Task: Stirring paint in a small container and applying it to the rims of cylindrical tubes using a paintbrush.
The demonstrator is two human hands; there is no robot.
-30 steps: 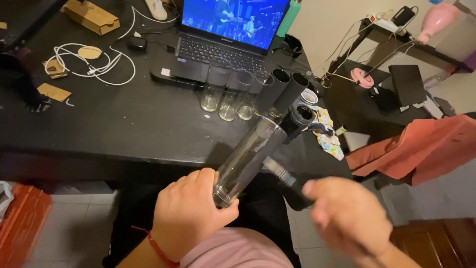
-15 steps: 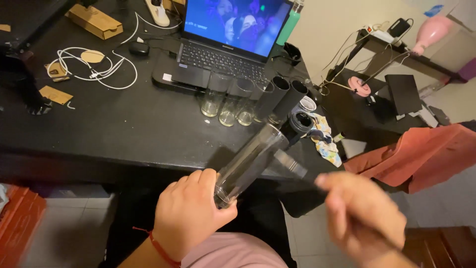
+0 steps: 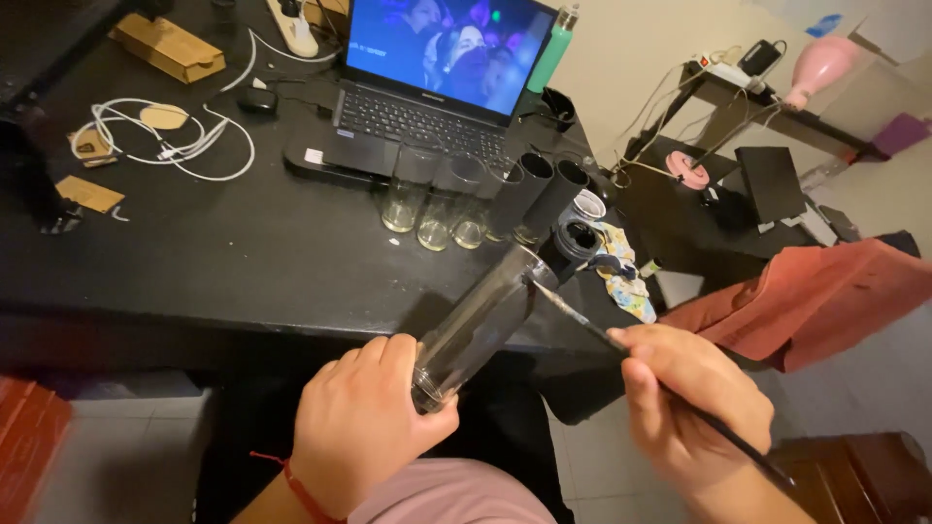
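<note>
Head view looks down on a black table (image 3: 194,262) that fills the upper left. At twelve o'clock an open laptop (image 3: 427,87) glows; white cables (image 3: 175,146) lie at ten o'clock. A red cloth (image 3: 815,291) spreads at three o'clock.

Just below the laptop stands a row of tall glasses: three clear glasses (image 3: 437,199) and, touching their right end, two black-coated glasses (image 3: 539,194). By that count, two look painted and three are left bare.

A sixth glass, the clear glass in hand (image 3: 476,325), lies tilted at the frame's centre, mouth toward one o'clock. The left hand (image 3: 364,427) is wrapped firmly around its base at six o'clock. The right hand (image 3: 694,408), at four o'clock, pinches a thin dark brush (image 3: 670,393) whose tip touches the glass's rim. This glass shows no dark coat yet, so I judge its painting barely begun.
</note>
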